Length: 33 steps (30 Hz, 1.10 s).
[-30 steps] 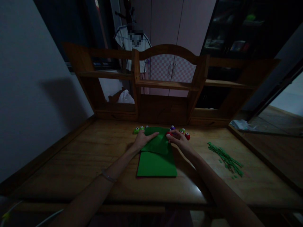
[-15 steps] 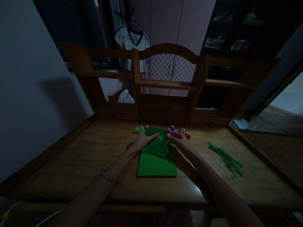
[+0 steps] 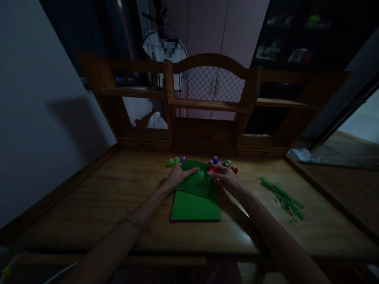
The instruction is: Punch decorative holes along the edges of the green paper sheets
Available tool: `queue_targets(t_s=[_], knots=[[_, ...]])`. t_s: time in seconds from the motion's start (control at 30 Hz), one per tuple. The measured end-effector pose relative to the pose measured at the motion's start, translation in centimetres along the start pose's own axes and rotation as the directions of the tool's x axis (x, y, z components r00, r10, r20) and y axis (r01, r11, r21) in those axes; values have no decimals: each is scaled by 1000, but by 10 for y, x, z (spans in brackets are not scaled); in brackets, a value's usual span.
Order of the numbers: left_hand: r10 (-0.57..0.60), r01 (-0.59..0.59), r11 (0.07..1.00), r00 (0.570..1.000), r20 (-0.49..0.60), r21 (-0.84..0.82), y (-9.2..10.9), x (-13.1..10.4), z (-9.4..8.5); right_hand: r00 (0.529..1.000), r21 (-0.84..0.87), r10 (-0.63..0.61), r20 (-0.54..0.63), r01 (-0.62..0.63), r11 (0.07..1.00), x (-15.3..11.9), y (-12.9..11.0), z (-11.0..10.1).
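My left hand (image 3: 178, 174) grips the left side of a green paper sheet (image 3: 194, 183), thumb lying on top. Raised and tilted, this sheet overlaps a stack of green paper (image 3: 196, 209) on the desk, with a thin pink edge under it. My right hand (image 3: 226, 177) has its fingers closed round a small red paper punch (image 3: 212, 169) at the sheet's right edge. How far the paper sits inside the punch is hidden by the fingers. Behind the hands stand similar small punches with white round tops: green ones (image 3: 170, 163) at left, purple ones (image 3: 216, 159) and red ones (image 3: 234, 169) at right.
A pile of thin green paper strips (image 3: 281, 196) with tiny scraps lies on the right of the wooden desk (image 3: 118, 193). A wooden shelf unit (image 3: 209, 105) rises along the back. A wall (image 3: 59, 118) borders the left side.
My right hand has shifted slightly down along the sheet's right edge, its fingers lower on the red paper punch. The left hand and sheet have hardly moved.
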<state>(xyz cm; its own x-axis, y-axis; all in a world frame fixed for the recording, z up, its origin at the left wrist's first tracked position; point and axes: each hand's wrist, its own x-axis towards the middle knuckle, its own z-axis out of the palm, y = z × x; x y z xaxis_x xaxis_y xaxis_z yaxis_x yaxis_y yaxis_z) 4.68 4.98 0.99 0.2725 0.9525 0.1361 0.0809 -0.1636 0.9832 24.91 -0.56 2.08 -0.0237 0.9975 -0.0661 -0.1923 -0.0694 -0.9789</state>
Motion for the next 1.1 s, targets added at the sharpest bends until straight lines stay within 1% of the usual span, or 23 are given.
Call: queue_targets(t_s=[0.13,0.23,0.33,0.43,0.5,0.6,0.77,0.93,1.1], knots=[[-26,26,1000,1000,1,-1,4,-2,0,1000,-70,-10,-18,9,998,1,2,-1],[-28,28,1000,1000,2,3,7,-3,0,998,-153,-21,-56,12,988,0,1,-1],[-42,42,999,999,-11,20,8,-4,0,996,-215,-20,-89,0,977,-4,-5,2],[-45,45,998,999,-13,42,7,-4,0,996,-246,-31,-78,11,969,-9,-13,6],[-40,40,999,999,4,32,6,-4,0,996,-260,-37,-84,14,966,-10,-15,8],[-39,39,999,999,19,20,6,-3,0,995,-267,-52,-84,27,963,-9,-14,8],[-35,35,999,999,1,32,6,-4,0,994,-245,-81,-69,62,967,-5,-7,4],[-33,32,999,999,28,22,8,-5,1,994,-202,-105,-26,98,974,-6,-7,5],[-22,22,1000,999,24,8,10,-5,1,992,-164,-124,8,124,979,-5,-4,3]])
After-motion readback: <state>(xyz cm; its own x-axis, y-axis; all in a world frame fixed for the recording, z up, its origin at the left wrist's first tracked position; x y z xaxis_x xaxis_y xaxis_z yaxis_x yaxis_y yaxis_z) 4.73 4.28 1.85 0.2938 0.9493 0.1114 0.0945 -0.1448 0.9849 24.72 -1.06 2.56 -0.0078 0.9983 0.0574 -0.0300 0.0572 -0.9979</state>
